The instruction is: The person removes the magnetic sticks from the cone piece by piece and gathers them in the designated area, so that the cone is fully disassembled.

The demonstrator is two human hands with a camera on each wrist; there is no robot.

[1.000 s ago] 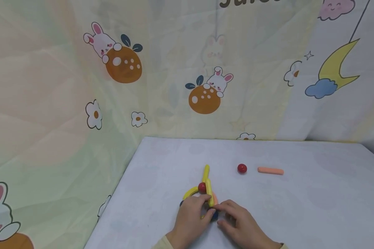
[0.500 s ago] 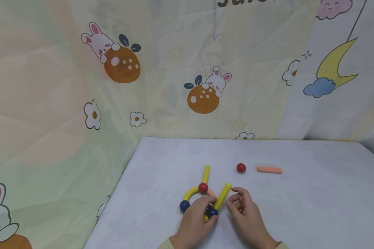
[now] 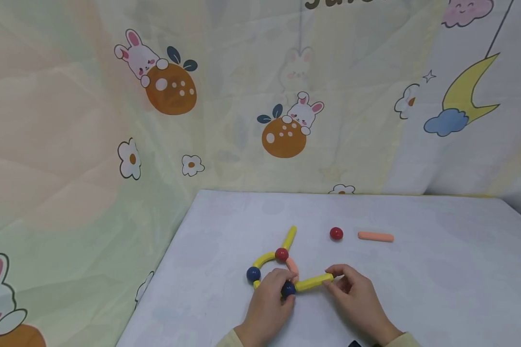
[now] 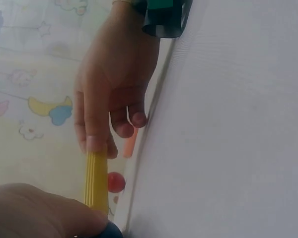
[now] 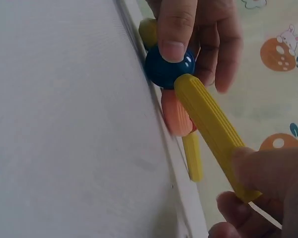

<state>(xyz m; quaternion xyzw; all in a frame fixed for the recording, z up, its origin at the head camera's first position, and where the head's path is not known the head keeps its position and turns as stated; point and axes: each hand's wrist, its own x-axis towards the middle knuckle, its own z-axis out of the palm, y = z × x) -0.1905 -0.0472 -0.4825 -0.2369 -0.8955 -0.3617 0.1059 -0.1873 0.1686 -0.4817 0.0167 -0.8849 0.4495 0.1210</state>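
Observation:
My left hand (image 3: 266, 306) grips a dark blue ball (image 3: 288, 289), its thumb pressing on the ball in the right wrist view. From that ball a straight ridged yellow stick (image 3: 314, 282) runs to the right. Thumb and fingers of my right hand (image 3: 358, 296) pinch its far end. The gripped ball belongs to a ring with a curved orange piece (image 3: 292, 266), a red ball (image 3: 281, 254), a curved yellow piece (image 3: 265, 259) and another blue ball (image 3: 253, 274). A second yellow stick (image 3: 290, 237) points away from the red ball. My left hand hides the ring's near side.
Beyond my hands, a loose red ball (image 3: 336, 233) and a straight orange stick (image 3: 375, 236) lie on the white tabletop (image 3: 438, 274). A patterned cloth (image 3: 234, 86) hangs behind the table's back edge.
The yellow stick has swung from pointing away to pointing right. My right hand has moved right and now pinches its end. The ring has turned and shifted slightly left and away.

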